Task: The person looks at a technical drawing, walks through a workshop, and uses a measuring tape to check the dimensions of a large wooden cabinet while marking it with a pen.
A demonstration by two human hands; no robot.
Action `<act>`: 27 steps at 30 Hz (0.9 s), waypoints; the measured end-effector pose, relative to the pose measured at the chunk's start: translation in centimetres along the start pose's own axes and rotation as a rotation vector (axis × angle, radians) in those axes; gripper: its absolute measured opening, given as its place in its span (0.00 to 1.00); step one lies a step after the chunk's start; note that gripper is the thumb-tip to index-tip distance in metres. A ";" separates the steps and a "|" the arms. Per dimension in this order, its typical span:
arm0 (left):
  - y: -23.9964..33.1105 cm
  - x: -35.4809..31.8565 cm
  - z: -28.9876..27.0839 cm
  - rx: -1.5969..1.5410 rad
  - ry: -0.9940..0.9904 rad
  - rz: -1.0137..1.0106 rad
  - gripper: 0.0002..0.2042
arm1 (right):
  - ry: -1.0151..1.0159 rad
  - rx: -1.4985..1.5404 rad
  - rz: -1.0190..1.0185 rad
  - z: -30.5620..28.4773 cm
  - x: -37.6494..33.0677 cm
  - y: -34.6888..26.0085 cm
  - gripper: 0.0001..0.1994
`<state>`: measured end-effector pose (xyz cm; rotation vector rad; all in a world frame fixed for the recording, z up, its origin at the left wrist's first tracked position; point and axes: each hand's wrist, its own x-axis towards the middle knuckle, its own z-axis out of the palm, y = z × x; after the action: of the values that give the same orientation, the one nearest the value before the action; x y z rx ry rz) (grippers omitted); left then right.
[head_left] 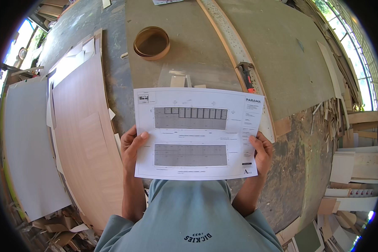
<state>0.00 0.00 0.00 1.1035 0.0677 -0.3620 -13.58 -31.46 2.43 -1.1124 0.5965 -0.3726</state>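
A white printed drawing sheet [189,137] with two grey plan diagrams is held up flat in front of my chest. My left hand [132,145] pinches its left edge, thumb on top. On the opposite edge my right hand [261,150] grips the sheet the same way, its fingers partly hidden beneath. Just beyond the sheet's upper right corner lies a hammer [246,76] with a dark head and a red and black handle, its lower end covered by the paper.
A coiled roll of brown edging strip [152,43] rests on the worktop beyond the sheet. A long pale speckled strip [229,31] crosses the board. Wood-faced panels [82,130] and a grey panel [33,147] lie at left. Offcuts [353,168] are piled at right.
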 end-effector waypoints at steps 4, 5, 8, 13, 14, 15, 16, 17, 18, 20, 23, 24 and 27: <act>0.0 0.2 0.0 -0.019 -0.019 -0.001 0.15 | 0.011 -0.003 -0.011 0.1 0.2 0.0 0.09; 0.0 0.2 -0.1 -0.022 -0.026 -0.001 0.15 | 0.004 -0.002 -0.015 0.1 0.3 0.0 0.09; -0.1 0.1 -0.4 -0.006 -0.018 0.008 0.15 | 0.002 -0.008 -0.017 0.0 0.3 0.1 0.10; -0.4 0.2 -0.8 -0.006 -0.042 0.011 0.15 | 0.017 0.010 -0.012 0.3 0.1 0.0 0.10; -0.5 0.2 -0.8 -0.007 -0.046 0.012 0.15 | 0.022 0.015 -0.009 0.3 0.1 -0.1 0.10; -0.4 0.2 -0.7 -0.005 -0.040 0.012 0.15 | 0.021 0.015 -0.009 0.3 0.1 -0.1 0.10; -0.3 0.1 -0.4 -0.003 -0.033 0.013 0.15 | 0.020 0.015 -0.008 0.2 0.1 0.0 0.10; -0.3 0.1 -0.3 -0.001 -0.027 0.013 0.15 | 0.018 0.014 -0.007 0.1 0.0 0.0 0.10; -0.3 0.1 -0.3 -0.001 -0.033 0.012 0.15 | 0.020 0.016 -0.009 0.1 0.0 0.1 0.10; -0.3 0.1 -0.4 -0.001 -0.045 0.010 0.15 | 0.023 0.019 -0.012 -0.1 0.0 0.1 0.10; 0.0 -0.1 0.4 0.014 -0.010 0.015 0.13 | 0.013 0.009 -0.021 -0.5 0.1 0.4 0.10; 0.0 -0.1 0.4 0.018 -0.009 0.015 0.13 | 0.015 0.012 -0.020 -0.3 0.1 0.3 0.10; 0.1 -0.1 0.6 0.028 -0.008 0.017 0.13 | 0.020 0.019 -0.019 -0.1 0.0 0.1 0.10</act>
<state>-0.19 -0.44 0.35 1.1292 0.0464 -0.3533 -13.61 -31.46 2.29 -1.0979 0.5994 -0.4049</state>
